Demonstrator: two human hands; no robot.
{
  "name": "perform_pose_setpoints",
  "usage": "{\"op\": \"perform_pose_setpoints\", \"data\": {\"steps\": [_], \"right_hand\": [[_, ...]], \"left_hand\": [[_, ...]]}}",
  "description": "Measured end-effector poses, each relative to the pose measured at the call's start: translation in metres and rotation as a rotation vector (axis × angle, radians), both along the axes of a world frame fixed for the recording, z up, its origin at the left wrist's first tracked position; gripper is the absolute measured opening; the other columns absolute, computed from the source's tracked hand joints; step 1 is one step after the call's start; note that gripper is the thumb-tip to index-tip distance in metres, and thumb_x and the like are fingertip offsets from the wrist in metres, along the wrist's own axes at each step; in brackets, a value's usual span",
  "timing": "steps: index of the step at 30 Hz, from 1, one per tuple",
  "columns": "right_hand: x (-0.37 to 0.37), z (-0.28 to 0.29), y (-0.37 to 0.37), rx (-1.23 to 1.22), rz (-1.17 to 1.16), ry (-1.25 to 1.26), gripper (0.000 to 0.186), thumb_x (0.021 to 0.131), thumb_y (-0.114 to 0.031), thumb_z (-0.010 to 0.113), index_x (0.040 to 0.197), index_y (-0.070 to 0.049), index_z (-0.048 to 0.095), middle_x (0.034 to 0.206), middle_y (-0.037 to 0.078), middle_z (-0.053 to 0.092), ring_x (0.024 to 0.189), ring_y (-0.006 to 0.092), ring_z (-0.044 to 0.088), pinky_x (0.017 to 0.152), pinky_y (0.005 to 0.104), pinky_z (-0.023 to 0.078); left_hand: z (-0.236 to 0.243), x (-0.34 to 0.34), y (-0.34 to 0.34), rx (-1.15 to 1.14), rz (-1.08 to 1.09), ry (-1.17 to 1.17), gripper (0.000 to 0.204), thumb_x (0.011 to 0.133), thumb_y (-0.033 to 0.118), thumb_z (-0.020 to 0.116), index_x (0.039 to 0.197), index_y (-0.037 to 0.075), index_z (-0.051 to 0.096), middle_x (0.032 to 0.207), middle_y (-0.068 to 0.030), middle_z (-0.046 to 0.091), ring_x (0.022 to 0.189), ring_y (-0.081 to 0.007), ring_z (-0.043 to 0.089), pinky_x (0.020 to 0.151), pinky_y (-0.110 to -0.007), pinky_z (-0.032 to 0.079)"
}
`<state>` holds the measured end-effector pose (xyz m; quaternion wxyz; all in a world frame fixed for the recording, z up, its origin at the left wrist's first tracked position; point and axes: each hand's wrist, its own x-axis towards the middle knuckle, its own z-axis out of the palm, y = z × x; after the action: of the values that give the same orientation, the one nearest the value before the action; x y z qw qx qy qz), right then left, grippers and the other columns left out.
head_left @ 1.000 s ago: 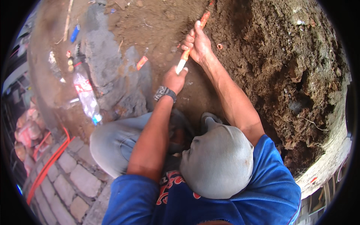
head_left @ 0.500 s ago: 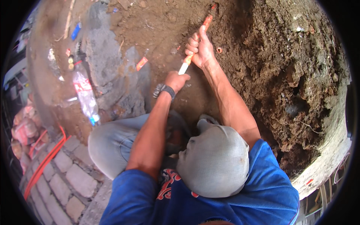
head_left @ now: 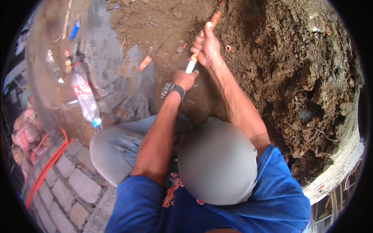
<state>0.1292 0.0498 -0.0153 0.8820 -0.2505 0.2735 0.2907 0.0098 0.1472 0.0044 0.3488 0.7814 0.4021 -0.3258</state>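
Observation:
A long, thin orange-and-white pole [head_left: 216, 18], smeared with dirt, slants from my hands toward the far edge over brown soil. My right hand [head_left: 207, 47] is wrapped round its orange part, thumb along the top. Nearer to me, my left hand [head_left: 184, 80], with a dark watch at the wrist, is closed round the pole's white end [head_left: 190, 66]. The far end leaves the top of the view, so I cannot tell what kind of tool it is.
A rough dirt bank [head_left: 299, 77] rises on the right. To the left lie a clear plastic bottle [head_left: 86, 97], a blue cylinder [head_left: 74, 30] and a red wrapper [head_left: 145, 63]. Orange tubing [head_left: 46, 167] crosses grey paving blocks [head_left: 83, 186]. My bent knees [head_left: 217, 163] are below my arms.
Both hands and the pole have shifted slightly, the pole's visible tip moving a little farther up the view. My right knee looks larger and nearer. The grip is the same.

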Motion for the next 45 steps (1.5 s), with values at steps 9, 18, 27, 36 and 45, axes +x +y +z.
{"op": "perform_pose_setpoints", "data": {"steps": [9, 18, 27, 36, 45], "right_hand": [[0.0, 0.007, 0.002, -0.016, 0.025, 0.001, 0.051, 0.102, -0.061, 0.05, 0.081, -0.015, 0.042, 0.061, -0.004, 0.03, 0.049, 0.0101, 0.028, 0.048, 0.0283, 0.033], [0.012, -0.016, -0.011, 0.325, 0.086, -0.115, 0.066, 0.098, -0.075, 0.039, 0.074, -0.014, 0.049, 0.063, 0.002, 0.045, 0.055, 0.0202, 0.044, 0.061, 0.0415, 0.043], [0.005, -0.014, -0.001, 0.343, -0.014, -0.049, 0.07, 0.094, -0.081, 0.037, 0.077, -0.014, 0.048, 0.061, -0.001, 0.038, 0.051, 0.0139, 0.035, 0.054, 0.0318, 0.036], [0.005, -0.016, -0.009, 0.313, -0.001, -0.057, 0.068, 0.095, -0.08, 0.038, 0.075, -0.015, 0.049, 0.061, -0.002, 0.037, 0.05, 0.0133, 0.034, 0.052, 0.0319, 0.034], [-0.001, -0.023, -0.02, 0.412, 0.024, -0.075, 0.058, 0.102, -0.067, 0.042, 0.079, -0.014, 0.05, 0.062, -0.004, 0.036, 0.049, 0.01, 0.032, 0.049, 0.0279, 0.033]], "left_hand": [[0.011, -0.008, -0.016, 0.372, -0.147, -0.16, 0.049, 0.092, 0.049, 0.067, 0.1, 0.001, 0.073, 0.091, -0.0255, 0.072, 0.089, -0.045, 0.069, 0.079, -0.051, 0.052], [0.003, -0.026, 0.014, -0.145, 0.086, -0.418, 0.038, 0.105, 0.037, 0.053, 0.114, 0.002, 0.066, 0.075, -0.0079, 0.064, 0.07, -0.0212, 0.061, 0.068, -0.037, 0.049], [0.003, -0.026, -0.002, 0.343, -0.216, -0.417, 0.044, 0.105, 0.048, 0.044, 0.114, 0.011, 0.067, 0.094, -0.0249, 0.071, 0.09, -0.0484, 0.067, 0.077, -0.058, 0.05], [-0.014, -0.031, -0.001, 0.211, -0.205, -0.451, 0.041, 0.108, 0.039, 0.042, 0.099, 0.006, 0.065, 0.076, -0.0146, 0.065, 0.073, -0.0328, 0.064, 0.068, -0.046, 0.049], [-0.011, -0.029, 0.001, -0.391, 0.216, -0.325, 0.045, 0.11, 0.044, 0.04, 0.091, 0.008, 0.06, 0.062, 0.0051, 0.045, 0.046, -0.0065, 0.036, 0.043, -0.027, 0.031]]}}
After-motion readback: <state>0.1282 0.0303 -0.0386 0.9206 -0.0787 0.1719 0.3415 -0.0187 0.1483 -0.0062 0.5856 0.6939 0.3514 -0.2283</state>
